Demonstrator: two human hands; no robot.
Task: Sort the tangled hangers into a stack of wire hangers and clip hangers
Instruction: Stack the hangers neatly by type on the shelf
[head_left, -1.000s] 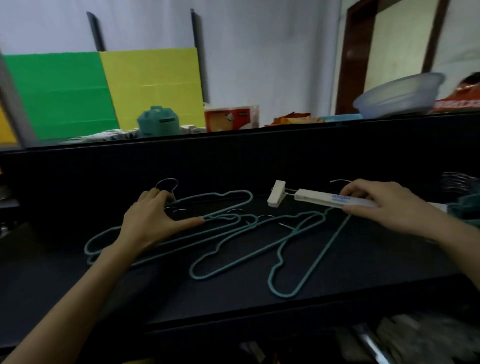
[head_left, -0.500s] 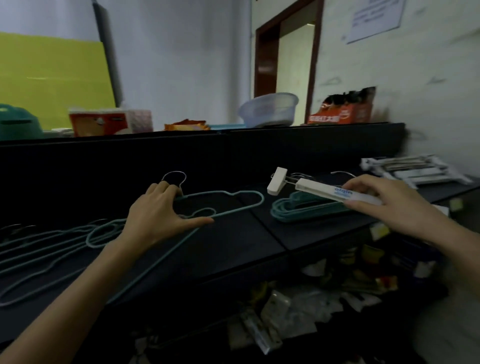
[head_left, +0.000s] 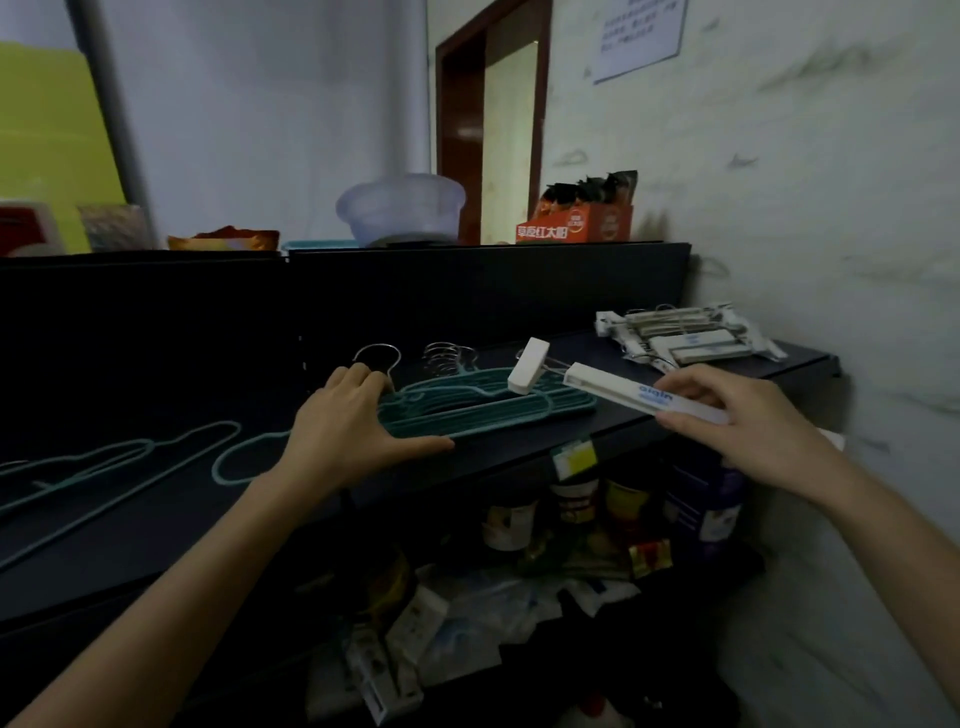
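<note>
1. A black shelf top (head_left: 156, 535) is seen across the whole view. All hangers of the task lie on it or are held just above it.
2. Loose wire hangers (head_left: 119, 457) are spread at the left end, so the sorting is judged to be not finished.
3. A wire hanger stack (head_left: 498, 415) is found in the middle of the shelf top, with its hooks at the back.
4. A clip hanger stack (head_left: 691, 340) is laid at the right end, near the wall and well apart from the wire stack.
5. The left hand (head_left: 348, 436) is placed at the left edge of the wire stack. Its fingers are bent over the neck of a teal wire hanger (head_left: 218, 465) and the thumb is stretched out sideways.
6. The right hand (head_left: 743, 421) is held above the shelf top. A white clip hanger (head_left: 608, 389) is pinched by its bar between thumb and fingers.
7. One white clip (head_left: 527, 371) of this hanger hangs over the wire stack, without a touch that can be confirmed.
8. The metal hook (head_left: 377, 346) of the teal hanger is seen just behind the left fingers.
9. The step in hand is judged to be placing both hangers. Next, the teal hanger should be lined up on its stack and released, and the clip hanger carried right to its own stack.
</note>
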